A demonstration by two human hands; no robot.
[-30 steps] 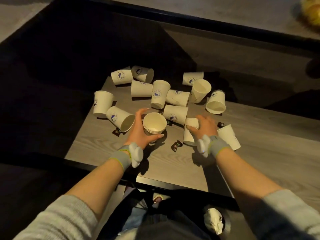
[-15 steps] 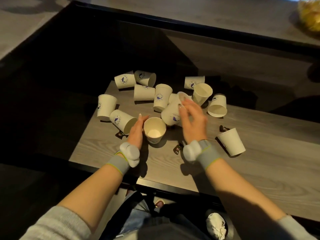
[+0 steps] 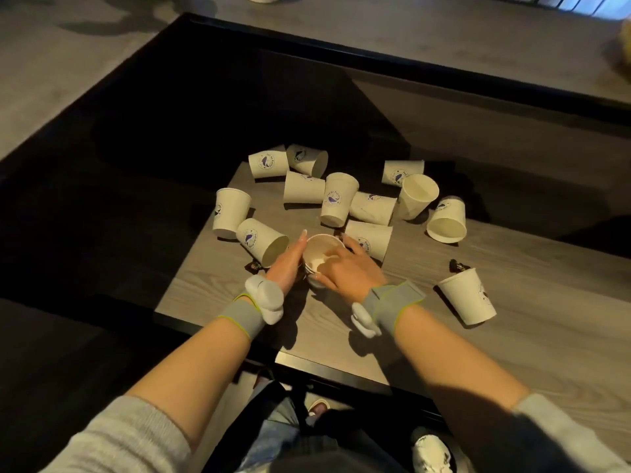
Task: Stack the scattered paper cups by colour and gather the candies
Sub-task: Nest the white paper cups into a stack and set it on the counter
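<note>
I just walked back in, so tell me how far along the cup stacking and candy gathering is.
Barely begun. One upright stack of cups is started; the left hand steadies it while the right hand presses a cup in. About a dozen cups remain scattered, like the lone cup at right. Candies, such as one wrapped candy, lie ungathered.

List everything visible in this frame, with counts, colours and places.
Upright paper cup stack: one, cream, table's near centre, between both hands.
Loose paper cups: about twelve, cream with purple logos, mostly tipped over, scattered across the table.
Candies: at least two, dark wrappers, one right, one left.
Wristbands: two, grey, on both wrists.
Left hand: against the stack's left side.
Right hand: fingers in the stack's mouth; grip unclear.
</note>
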